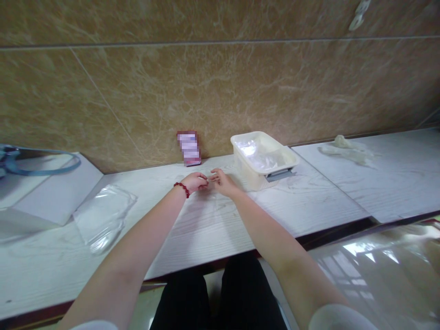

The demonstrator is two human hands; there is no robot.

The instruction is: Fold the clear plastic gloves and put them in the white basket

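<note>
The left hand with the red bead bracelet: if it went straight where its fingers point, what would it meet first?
Probably the bare right hand, just ahead in the picture; whether they touch is unclear.

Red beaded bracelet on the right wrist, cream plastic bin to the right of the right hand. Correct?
No: head view shows the red beaded bracelet on the wrist of the left hand. The cream plastic bin is to the right of the right hand.
</note>
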